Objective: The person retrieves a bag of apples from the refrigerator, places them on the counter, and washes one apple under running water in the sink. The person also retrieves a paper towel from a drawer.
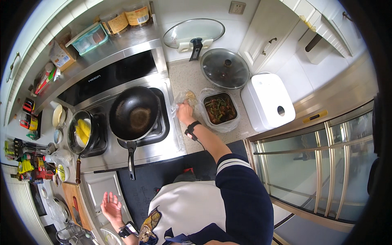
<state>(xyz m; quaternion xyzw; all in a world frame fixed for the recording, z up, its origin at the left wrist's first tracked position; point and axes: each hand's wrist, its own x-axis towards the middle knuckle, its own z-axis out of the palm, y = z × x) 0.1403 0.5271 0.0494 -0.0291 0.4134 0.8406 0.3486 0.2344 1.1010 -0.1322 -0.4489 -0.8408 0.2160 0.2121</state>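
My right hand [185,112] is on a crumpled clear plastic bag [189,97] that lies on the speckled counter just right of the gas stove; something yellowish shows inside the bag. Close beside it, a square container of cooked food [221,108] with green pieces sits in a plastic bag. My left hand [111,208] is held palm up, fingers apart and empty, near the lower cabinets. A black wok [134,113] stands on the near burner, its handle towards me. On the other burner a smaller pan [80,132] holds yellow pieces.
A glass-lidded pan [225,68] and a white appliance [269,101] stand at the back right. Another glass lid [194,32] leans on the wall. At the left are a wooden cutting board [69,196] with a knife [75,207], small bowls and bottles.
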